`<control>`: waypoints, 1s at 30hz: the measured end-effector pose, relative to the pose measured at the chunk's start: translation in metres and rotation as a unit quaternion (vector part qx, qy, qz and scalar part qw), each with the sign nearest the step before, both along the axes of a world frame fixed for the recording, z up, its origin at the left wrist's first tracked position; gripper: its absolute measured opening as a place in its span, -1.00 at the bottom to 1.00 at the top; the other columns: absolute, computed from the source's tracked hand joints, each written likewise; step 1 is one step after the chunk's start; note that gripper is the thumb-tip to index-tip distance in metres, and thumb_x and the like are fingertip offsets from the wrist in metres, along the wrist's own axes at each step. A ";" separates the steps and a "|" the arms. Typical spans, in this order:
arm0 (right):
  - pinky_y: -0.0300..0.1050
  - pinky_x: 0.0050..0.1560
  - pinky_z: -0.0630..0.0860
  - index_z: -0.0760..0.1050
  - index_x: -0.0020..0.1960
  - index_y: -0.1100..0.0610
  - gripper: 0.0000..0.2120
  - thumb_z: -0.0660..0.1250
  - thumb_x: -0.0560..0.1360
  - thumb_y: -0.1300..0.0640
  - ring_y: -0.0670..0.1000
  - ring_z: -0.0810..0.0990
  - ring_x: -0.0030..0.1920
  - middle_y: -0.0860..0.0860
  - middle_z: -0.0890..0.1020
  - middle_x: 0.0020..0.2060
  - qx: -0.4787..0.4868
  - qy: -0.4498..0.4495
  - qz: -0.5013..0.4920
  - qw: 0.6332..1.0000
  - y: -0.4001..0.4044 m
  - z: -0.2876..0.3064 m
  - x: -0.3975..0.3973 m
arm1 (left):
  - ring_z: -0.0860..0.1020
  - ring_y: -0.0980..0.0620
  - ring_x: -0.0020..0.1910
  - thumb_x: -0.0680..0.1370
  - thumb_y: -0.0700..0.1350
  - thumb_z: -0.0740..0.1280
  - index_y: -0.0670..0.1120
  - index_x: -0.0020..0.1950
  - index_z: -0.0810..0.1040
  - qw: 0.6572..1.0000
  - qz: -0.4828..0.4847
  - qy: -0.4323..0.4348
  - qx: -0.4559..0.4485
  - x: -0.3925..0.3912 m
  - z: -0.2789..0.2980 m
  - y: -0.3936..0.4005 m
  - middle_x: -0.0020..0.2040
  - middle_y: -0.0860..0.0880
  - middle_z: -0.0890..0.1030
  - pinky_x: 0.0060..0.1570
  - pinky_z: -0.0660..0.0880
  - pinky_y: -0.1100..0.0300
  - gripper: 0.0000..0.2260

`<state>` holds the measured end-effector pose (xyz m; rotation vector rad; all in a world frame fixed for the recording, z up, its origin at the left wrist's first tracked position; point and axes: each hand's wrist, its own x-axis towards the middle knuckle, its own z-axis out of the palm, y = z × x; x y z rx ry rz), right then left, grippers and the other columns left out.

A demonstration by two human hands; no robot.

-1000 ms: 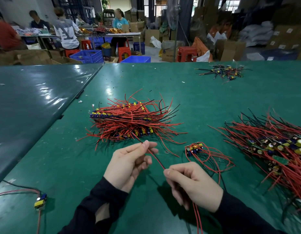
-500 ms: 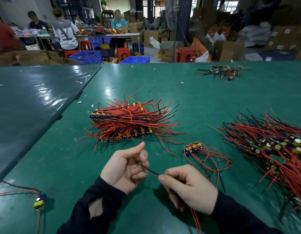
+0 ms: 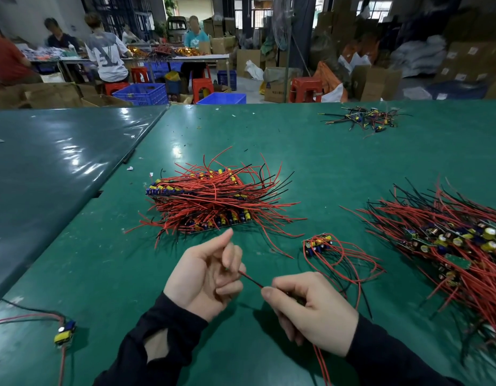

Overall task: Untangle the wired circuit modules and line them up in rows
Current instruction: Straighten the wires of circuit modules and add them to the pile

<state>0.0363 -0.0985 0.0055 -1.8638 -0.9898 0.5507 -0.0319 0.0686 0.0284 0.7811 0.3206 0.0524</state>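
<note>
Both my hands are pinching one red wire [image 3: 251,279].
Ahead of my left hand [image 3: 205,277], lined-up rows [image 3: 202,200]; beside my right hand [image 3: 311,310], a tangled pile [image 3: 447,240] is waiting.

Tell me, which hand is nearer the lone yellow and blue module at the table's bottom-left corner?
Left. The left hand sits right of the module; the right hand lies farther right.

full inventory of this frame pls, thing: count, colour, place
table: one, green mat, foreground.
stacked modules: one pile, red and black wires, centre.
tangled heap: one, red and black, right.
small bundle: one, red wires, right of the hands.
far cluster: one, mostly black, back right.
single module: one, yellow and blue, near left.
red wire: one, between the hands.
stools: several, red, background.
left hand: pinches the wire.
right hand: grips the wire.
</note>
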 end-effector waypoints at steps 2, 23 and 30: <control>-0.27 -0.53 0.35 0.35 -0.43 0.08 -0.62 0.23 0.54 0.03 -0.05 0.43 -0.64 -0.01 0.50 -0.62 0.004 -0.008 -0.001 1.000 -0.001 0.000 0.002 | 0.13 0.11 -0.62 0.48 0.00 0.21 -0.14 -0.57 0.29 1.000 -0.001 -0.006 -0.025 0.001 0.000 0.000 -0.54 -0.03 0.25 -0.61 -0.01 0.36 -0.55; -0.25 -0.55 0.36 0.46 -0.31 0.08 -0.71 0.21 0.57 0.06 -0.03 0.39 -0.63 0.02 0.49 -0.60 0.093 0.115 0.023 0.989 0.002 0.003 -0.001 | 0.38 0.17 -0.58 0.38 0.08 0.30 -0.13 -0.42 0.61 0.994 0.099 0.014 -0.043 0.004 0.007 0.001 -0.39 -0.03 0.52 -0.60 0.40 0.39 -0.68; -0.28 -0.53 0.38 0.48 -0.04 0.02 -0.86 0.16 0.62 0.14 -0.01 0.51 -0.56 0.07 0.57 -0.49 0.067 0.195 0.058 0.977 0.001 0.002 0.001 | 0.49 0.22 -0.54 0.36 -0.15 0.32 -0.16 -0.26 0.70 0.981 0.187 -0.025 0.046 0.005 0.005 0.003 -0.38 -0.01 0.59 -0.48 0.50 0.41 -0.83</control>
